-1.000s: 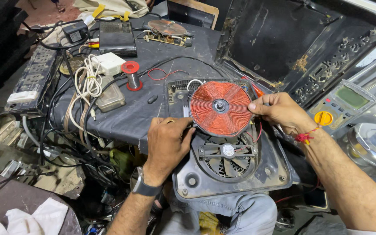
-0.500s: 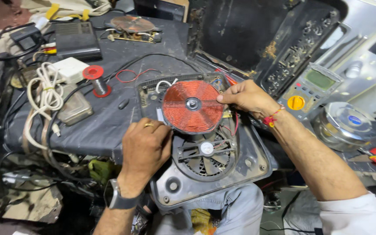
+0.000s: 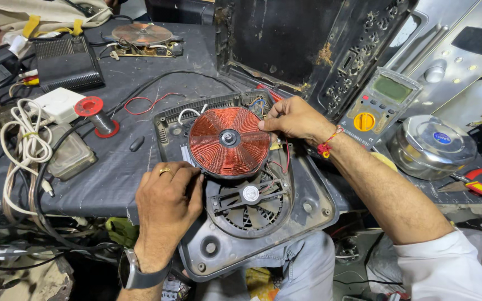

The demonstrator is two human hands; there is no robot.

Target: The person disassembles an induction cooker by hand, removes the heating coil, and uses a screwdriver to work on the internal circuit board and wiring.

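Hands both on round copper-red induction coil (image 3: 229, 142), sitting atop open grey plastic cooker base (image 3: 308, 206) at bench (image 3: 112, 178) front edge, above black round fan (image 3: 250, 203). Left hand (image 3: 168, 203) fingers curled, pinching coil's near-left rim; right hand (image 3: 294, 120) fingers pinching far-right rim by red wires. Nearby: red solder spool (image 3: 97, 116) w/ white cable bundle (image 3: 20, 145) to left, grey multimeter w/ yellow dial (image 3: 377, 106) + steel round tin (image 3: 430, 146) to right, lifted black cooker top (image 3: 302, 44) behind.

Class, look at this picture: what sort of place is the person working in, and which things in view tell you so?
Most likely an electronics repair bench. Both hands, left hand and right hand, hold the copper coil of an opened induction cooker with its fan exposed. A multimeter and a solder spool lie nearby.
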